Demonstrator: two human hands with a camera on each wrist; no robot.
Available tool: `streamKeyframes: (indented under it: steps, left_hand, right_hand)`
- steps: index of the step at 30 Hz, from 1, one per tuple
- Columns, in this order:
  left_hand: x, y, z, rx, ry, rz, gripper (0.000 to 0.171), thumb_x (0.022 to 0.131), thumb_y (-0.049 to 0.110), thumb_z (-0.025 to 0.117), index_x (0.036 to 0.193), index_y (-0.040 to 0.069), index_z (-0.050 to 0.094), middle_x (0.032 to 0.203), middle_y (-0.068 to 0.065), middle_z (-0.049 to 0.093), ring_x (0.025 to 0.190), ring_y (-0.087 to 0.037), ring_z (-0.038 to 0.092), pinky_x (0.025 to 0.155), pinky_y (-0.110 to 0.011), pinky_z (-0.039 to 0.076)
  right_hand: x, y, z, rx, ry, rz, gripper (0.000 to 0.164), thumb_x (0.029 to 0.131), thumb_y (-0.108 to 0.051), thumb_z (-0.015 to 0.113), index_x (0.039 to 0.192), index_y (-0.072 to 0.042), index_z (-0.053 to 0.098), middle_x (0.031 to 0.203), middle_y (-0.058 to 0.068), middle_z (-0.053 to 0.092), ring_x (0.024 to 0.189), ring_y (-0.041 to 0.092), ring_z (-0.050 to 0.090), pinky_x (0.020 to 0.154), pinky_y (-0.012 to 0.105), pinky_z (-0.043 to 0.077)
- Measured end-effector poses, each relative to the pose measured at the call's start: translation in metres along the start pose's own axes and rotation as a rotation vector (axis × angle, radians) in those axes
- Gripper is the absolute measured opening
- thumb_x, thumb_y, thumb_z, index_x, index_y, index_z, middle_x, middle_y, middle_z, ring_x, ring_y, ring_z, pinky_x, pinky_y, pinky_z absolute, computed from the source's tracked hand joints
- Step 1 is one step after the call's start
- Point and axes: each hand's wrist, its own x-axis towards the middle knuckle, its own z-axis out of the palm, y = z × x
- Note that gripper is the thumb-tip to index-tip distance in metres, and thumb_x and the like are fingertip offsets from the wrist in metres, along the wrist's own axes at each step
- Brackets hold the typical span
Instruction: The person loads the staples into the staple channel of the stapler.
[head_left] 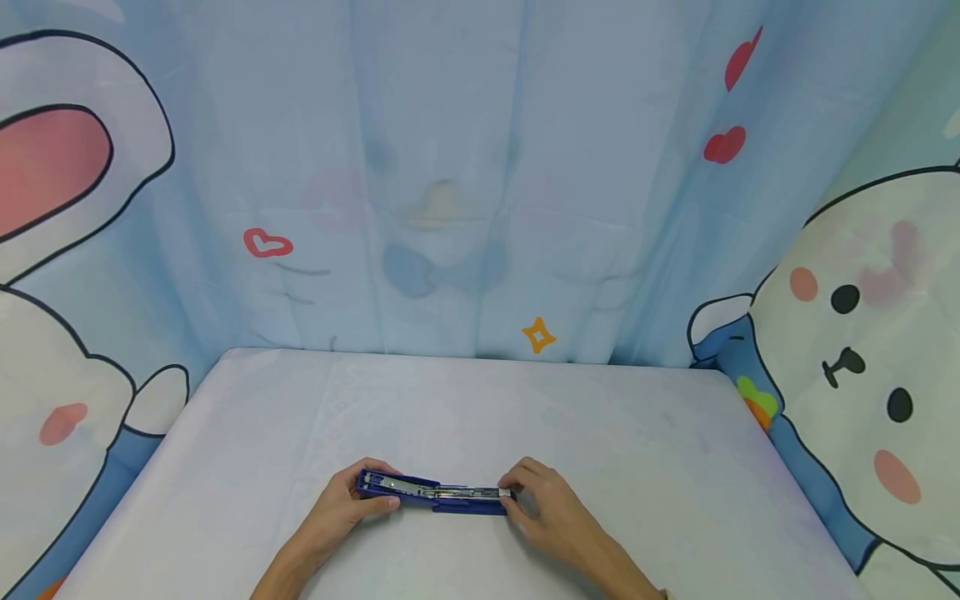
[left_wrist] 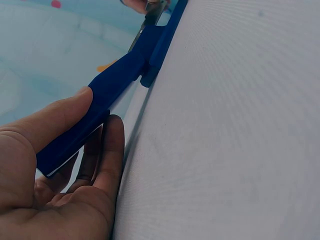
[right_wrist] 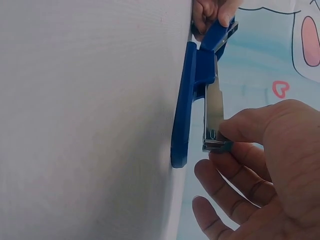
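A blue stapler lies on the white table, its top cover swung far back to the left so the metal magazine is exposed. My left hand grips the raised cover between thumb and fingers; in the left wrist view the cover slants up off the table. At the other end, my right hand pinches the front tip of the magazine between thumb and index finger, the other fingers loosely bent. In the right wrist view the magazine stands a little apart from the blue base. Whether staples lie inside cannot be made out.
The white tabletop spreads around the stapler. Behind it hangs a light blue curtain printed with hearts, a star and cartoon animals, reaching down past both sides of the table.
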Motion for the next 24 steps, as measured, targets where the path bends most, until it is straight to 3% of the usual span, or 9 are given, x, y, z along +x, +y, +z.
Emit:
streamKeyframes:
  steps: [24]
  left_hand:
    - [0.0006, -0.0024, -0.0020, -0.020, -0.017, 0.010, 0.053, 0.087, 0.009, 0.086, 0.133, -0.003, 0.061, 0.123, -0.004, 0.069, 0.109, -0.016, 0.064, 0.088, -0.022, 0.055]
  right_hand:
    - [0.0000, 0.0032, 0.0004, -0.007, 0.008, -0.018, 0.015, 0.090, -0.010, 0.082, 0.099, -0.019, 0.075, 0.098, -0.013, 0.069, 0.087, 0.002, 0.063, 0.080, 0.027, 0.051]
